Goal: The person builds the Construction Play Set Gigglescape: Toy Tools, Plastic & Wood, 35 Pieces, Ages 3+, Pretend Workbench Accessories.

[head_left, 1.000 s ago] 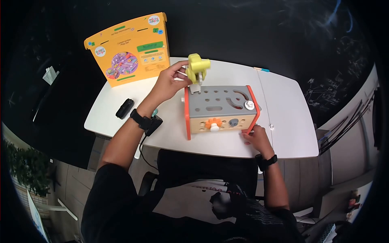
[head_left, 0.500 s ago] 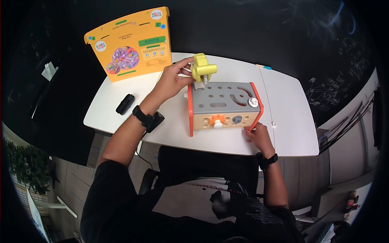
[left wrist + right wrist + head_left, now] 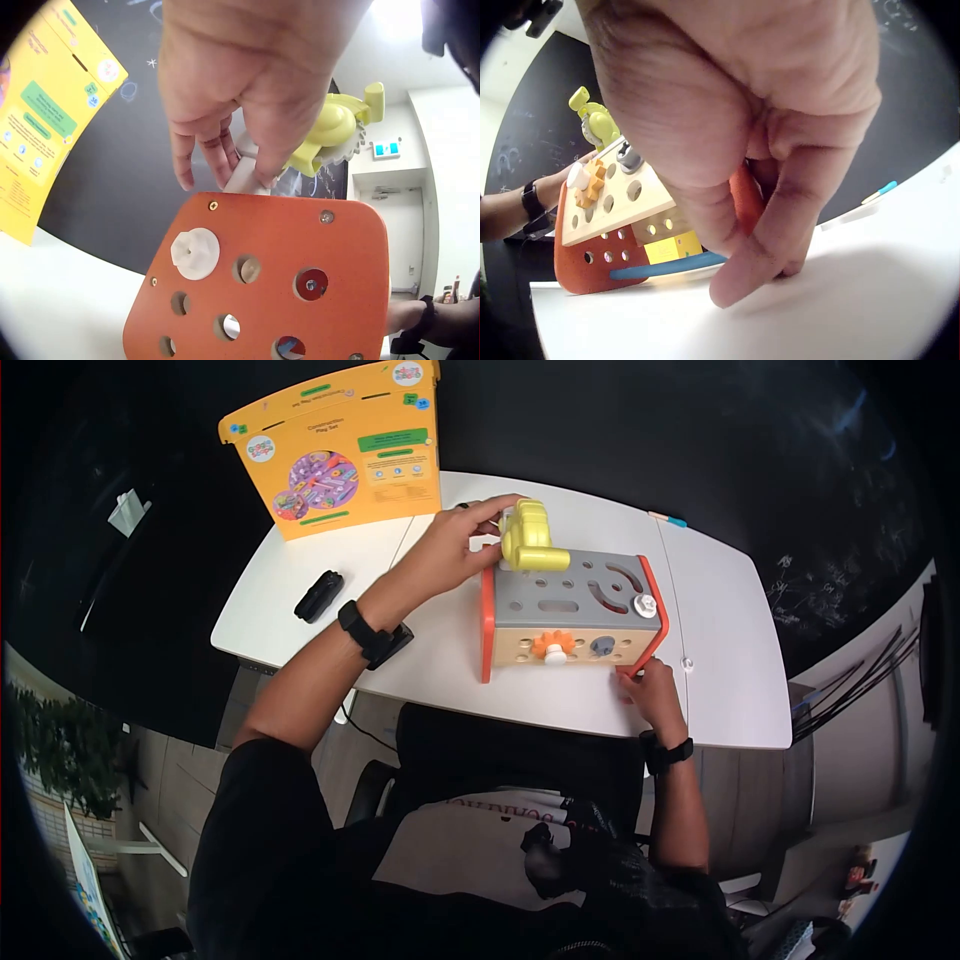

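My left hand (image 3: 450, 555) pinches a yellow-green toy circular saw (image 3: 527, 535) over the back left corner of a toy workbench (image 3: 545, 588). In the left wrist view, the saw's grey toothed blade (image 3: 352, 146) shows, and thumb and fingers close about a whitish piece (image 3: 247, 176) at the bench's edge. White screw heads, an orange gear (image 3: 553, 643) and a grey bolt (image 3: 602, 646) are fitted to the bench. My right hand (image 3: 655, 695) grips the front lower corner of the red end panel (image 3: 744, 199), its fingertips close to the tabletop.
A yellow play-set box (image 3: 350, 450) stands at the table's back left. Nearer lies a black case (image 3: 319, 596). A blue-capped marker (image 3: 668, 519) lies by the far edge, and a small white piece (image 3: 688, 664) is right of the bench. The white tabletop (image 3: 735, 660) has a seam there.
The toy saw has tipped, its handle now pointing right and lower over the bench top. The left hand has turned with it. The right hand keeps its grip; the whole head view has shifted.
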Demonstrator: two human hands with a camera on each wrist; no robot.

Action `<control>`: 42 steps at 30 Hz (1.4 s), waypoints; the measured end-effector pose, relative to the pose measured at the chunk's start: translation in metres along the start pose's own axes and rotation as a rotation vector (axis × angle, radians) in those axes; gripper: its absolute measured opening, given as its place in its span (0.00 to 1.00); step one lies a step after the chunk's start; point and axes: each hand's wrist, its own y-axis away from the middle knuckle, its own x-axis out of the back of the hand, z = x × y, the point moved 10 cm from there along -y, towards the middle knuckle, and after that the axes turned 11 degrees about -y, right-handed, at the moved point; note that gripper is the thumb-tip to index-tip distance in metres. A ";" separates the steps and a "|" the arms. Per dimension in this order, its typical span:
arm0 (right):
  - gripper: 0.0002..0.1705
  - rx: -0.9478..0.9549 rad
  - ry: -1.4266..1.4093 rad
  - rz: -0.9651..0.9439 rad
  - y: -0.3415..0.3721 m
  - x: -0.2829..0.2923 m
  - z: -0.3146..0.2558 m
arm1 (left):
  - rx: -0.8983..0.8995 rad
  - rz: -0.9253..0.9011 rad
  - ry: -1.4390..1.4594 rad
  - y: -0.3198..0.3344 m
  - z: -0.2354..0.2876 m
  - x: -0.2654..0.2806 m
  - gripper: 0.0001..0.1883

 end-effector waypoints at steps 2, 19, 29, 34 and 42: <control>0.11 0.008 -0.001 0.010 0.000 0.000 -0.001 | 0.024 0.009 -0.042 0.001 0.005 0.001 0.33; 0.12 0.018 -0.042 0.048 -0.002 -0.001 0.007 | 0.538 -0.610 -0.740 0.172 -0.186 0.023 0.33; 0.15 -0.020 -0.061 0.039 -0.003 -0.002 0.012 | 0.366 -0.335 -0.378 0.111 -0.096 0.046 0.18; 0.12 -0.012 0.003 0.029 -0.001 -0.001 0.000 | 0.065 -0.213 -0.174 0.053 0.037 0.046 0.20; 0.11 0.037 -0.068 0.073 0.001 0.002 0.002 | 0.025 -0.229 -0.178 0.039 0.047 -0.016 0.23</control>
